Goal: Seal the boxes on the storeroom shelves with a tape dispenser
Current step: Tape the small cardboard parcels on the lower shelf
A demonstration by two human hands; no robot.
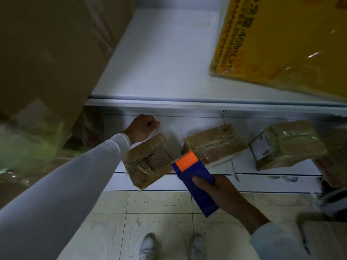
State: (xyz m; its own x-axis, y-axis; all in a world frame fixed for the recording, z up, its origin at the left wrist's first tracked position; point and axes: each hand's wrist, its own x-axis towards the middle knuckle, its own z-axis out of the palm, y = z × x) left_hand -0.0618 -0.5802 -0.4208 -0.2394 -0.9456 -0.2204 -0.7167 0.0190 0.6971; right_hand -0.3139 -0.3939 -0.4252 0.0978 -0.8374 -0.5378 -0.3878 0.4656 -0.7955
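The left hand (143, 129) is stretched forward from a long white sleeve (78, 177), curled into a fist behind the far edge of a small cardboard box (150, 159); whether it grips the box or a strip of tape there, I cannot tell. The right hand (218, 194) comes in from 4 o'clock and is closed around the blue body of the tape dispenser (195, 182), thumb on top, with the orange end pointing to 11 o'clock and touching the near right corner of that box. The box sits tilted on a low white shelf (262, 178), its top seam open and partly covered with clear tape. At 3 o'clock from it lie two more taped boxes (216, 144), (287, 143). Above is another white shelf (159, 59) with a yellow wrapped carton (285, 40) at 1 o'clock and a large brown carton (48, 49) at 10 o'clock. Below is a pale speckled tile floor (150, 205), and two light shoes (148, 246) show at 6 o'clock.
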